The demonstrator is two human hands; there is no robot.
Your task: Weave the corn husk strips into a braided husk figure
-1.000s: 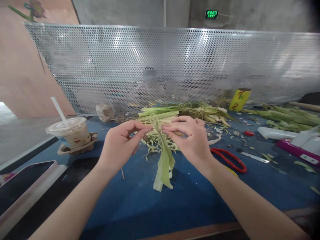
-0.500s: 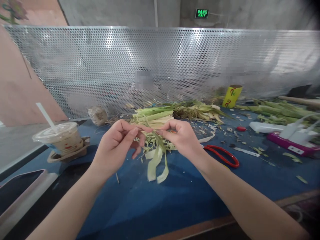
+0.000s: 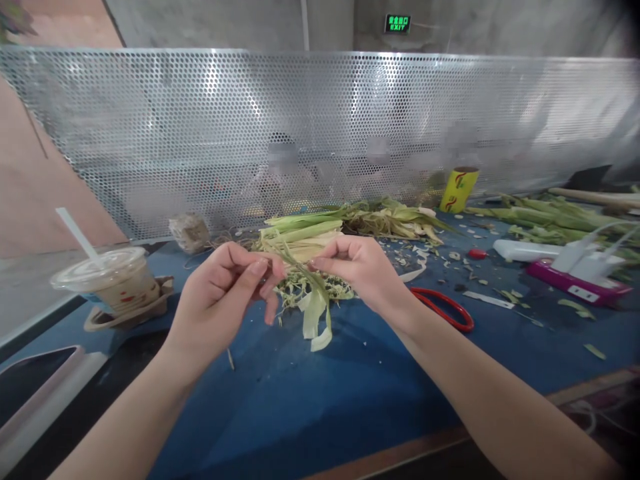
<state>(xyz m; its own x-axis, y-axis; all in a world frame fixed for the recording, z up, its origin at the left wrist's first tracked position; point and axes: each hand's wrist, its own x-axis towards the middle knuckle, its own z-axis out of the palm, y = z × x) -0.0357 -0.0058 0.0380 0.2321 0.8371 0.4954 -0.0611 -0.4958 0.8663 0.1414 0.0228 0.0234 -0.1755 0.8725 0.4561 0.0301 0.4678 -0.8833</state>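
Note:
Strips of pale green corn husk (image 3: 315, 312) hang below my right hand (image 3: 357, 267), whose thumb and fingers pinch them near the top. Just to the left, my left hand (image 3: 225, 287) is closed with thumb against forefinger. Whatever it pinches is too thin to make out; the other fingers curl loosely. A small gap separates the two hands. Behind them lies a stack of flat green and cream husks (image 3: 300, 233), with thin shredded bits in front of it. Red-handled scissors (image 3: 445, 310) lie partly hidden behind my right forearm.
A lidded drink cup (image 3: 113, 280) with a straw stands in a cardboard holder at left, near a phone-like device (image 3: 37, 380). A ball of twine (image 3: 189, 232), a yellow tube (image 3: 459, 190), a purple power strip (image 3: 575, 283) and husk scraps surround the blue table (image 3: 300, 413).
My hands have drawn slightly apart, the left one moving left and down. The husk strips hang a little higher and bunch closer together. The view has shifted slightly.

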